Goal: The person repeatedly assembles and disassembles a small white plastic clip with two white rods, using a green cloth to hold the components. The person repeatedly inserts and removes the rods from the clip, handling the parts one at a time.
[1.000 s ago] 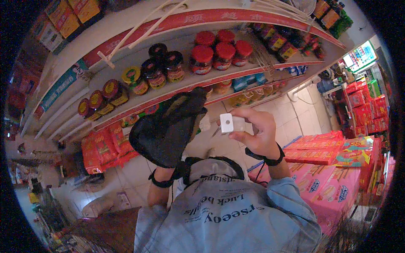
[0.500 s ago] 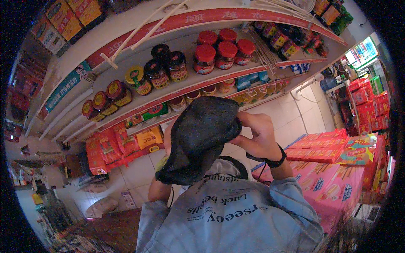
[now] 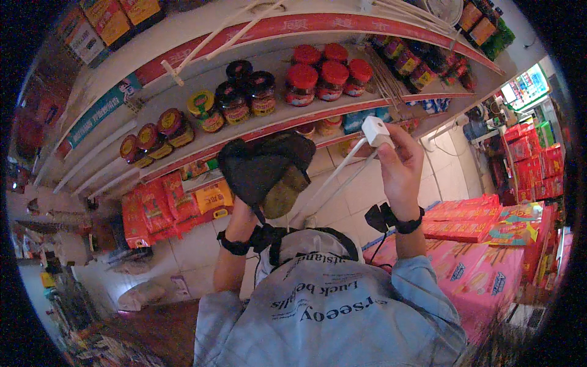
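Observation:
In my right hand (image 3: 402, 168), raised at the right of centre, a white power adapter (image 3: 375, 130) is pinched between thumb and fingers. A white cable (image 3: 337, 172) runs from the adapter down to the left, toward my chest. My left hand (image 3: 243, 215) is closed under a soft black cloth pouch (image 3: 260, 168), which hides most of its fingers. An olive-brown patch shows on the pouch's lower right side. Each wrist wears a black band with a small dark block on it.
Ahead stands a shelf (image 3: 160, 82) with red-lidded jars (image 3: 333, 76), dark-lidded jars (image 3: 232, 101) and pale sticks (image 3: 214, 37). Red and orange packets (image 3: 160, 205) lie low at the left. Pink boxes (image 3: 471, 275) and red boxes (image 3: 461, 217) are stacked at the right.
The white adapter and its cable have come into view in my right hand, which has let go of the pouch's edge and risen. The pouch has moved left and crumpled in my left hand.

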Demonstrator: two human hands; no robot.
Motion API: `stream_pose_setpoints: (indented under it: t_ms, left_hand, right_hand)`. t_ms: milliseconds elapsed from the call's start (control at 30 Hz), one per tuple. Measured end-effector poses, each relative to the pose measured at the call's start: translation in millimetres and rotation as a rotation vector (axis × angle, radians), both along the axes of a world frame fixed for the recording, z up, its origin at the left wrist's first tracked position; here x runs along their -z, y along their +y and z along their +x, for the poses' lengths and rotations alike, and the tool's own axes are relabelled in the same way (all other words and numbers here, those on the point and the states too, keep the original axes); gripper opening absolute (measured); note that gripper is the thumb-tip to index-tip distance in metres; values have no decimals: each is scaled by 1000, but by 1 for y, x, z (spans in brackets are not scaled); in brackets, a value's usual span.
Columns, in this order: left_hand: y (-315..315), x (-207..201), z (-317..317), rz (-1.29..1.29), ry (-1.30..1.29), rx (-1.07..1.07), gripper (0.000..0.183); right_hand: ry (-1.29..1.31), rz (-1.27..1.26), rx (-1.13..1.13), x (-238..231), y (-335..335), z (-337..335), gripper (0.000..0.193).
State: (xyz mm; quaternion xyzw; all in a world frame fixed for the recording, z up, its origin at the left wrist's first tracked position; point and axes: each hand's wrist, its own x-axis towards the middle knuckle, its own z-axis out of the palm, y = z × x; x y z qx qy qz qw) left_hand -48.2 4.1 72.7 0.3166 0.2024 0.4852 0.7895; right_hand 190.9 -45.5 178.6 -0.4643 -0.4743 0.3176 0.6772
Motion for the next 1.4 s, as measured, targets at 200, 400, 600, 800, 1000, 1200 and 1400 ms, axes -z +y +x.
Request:
stream_pose_setpoints:
  t_ms: [200, 400, 600, 800, 1000, 1200, 1400]
  left_hand:
    - [1, -3, 0, 26, 207, 123, 37]
    - [7, 35, -11, 717, 620, 59, 35]
    - [12, 0, 24, -344, 87, 595, 33]
    - [6, 24, 23, -171, 225, 596, 31]
    - [4, 21, 28, 23, 386, 548, 26]
    - [4, -7, 34, 294, 519, 537, 24]
    - [6, -38, 34, 770, 790, 461, 22]
  right_hand:
    - [179, -91, -125, 19, 19, -7, 28]
    - [430, -176, -392, 23, 31, -13, 28]
    - [468, -318, -316, 57, 34, 0, 25]
    - [487, -341, -343, 66, 32, 6, 27]
    - [465, -358, -432, 72, 33, 15, 31]
    - [265, -411, -409, 61, 33, 24, 39]
    - [911, -242, -557, 37, 16, 43, 62]
